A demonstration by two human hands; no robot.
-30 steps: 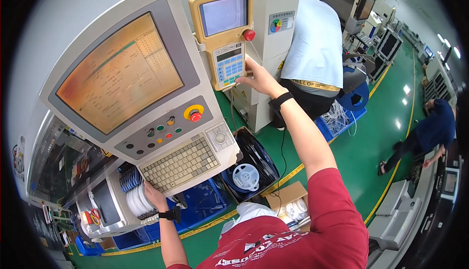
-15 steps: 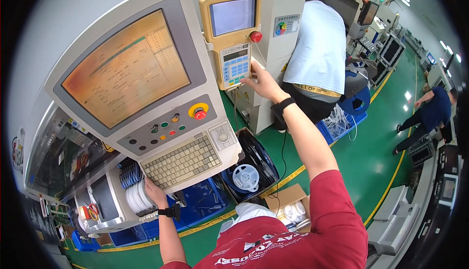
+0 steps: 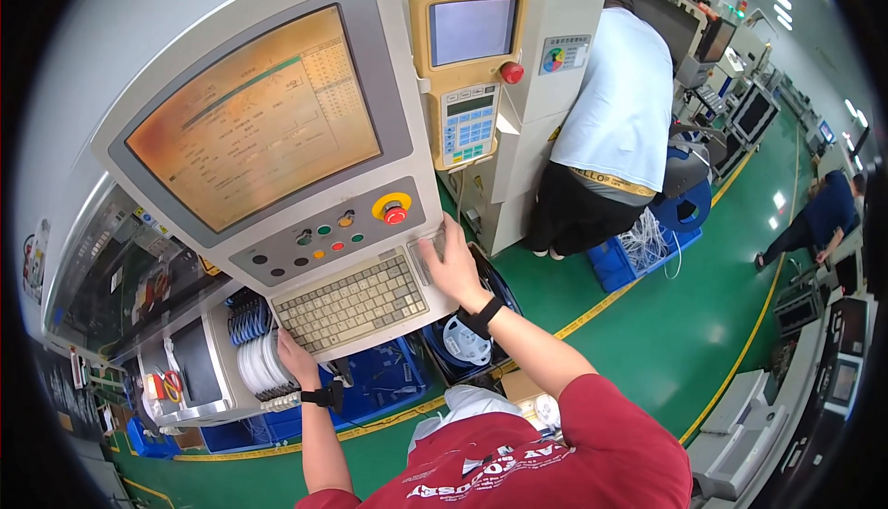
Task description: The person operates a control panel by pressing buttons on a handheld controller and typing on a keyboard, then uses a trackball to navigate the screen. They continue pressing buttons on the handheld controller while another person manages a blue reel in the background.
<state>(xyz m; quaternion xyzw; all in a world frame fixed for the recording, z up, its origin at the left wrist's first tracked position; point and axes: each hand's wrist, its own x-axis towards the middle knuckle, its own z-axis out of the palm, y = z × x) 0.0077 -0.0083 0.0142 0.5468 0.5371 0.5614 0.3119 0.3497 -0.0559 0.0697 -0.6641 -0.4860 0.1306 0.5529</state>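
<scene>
My right hand lies open over the trackball pad at the right end of the keyboard, fingers apart and covering most of the pad. At the lower left corner of the keyboard shelf, my left hand is closed round the edge; some of its fingers are hidden. Above the keyboard stands a grey console with a lit orange-tinted screen and a row of coloured buttons, including a red emergency stop button. To its right hangs a yellow-framed handheld control unit with a small screen and blue keys; neither hand touches it.
A person in a light blue shirt bends over a machine at the right. Another person in dark clothes is farther off. Blue bins, component reels and a cardboard box stand on the green floor.
My right hand has left the handheld control unit's keys and come down to the trackball pad. My left hand stays at the shelf corner. The view has shifted slightly.
</scene>
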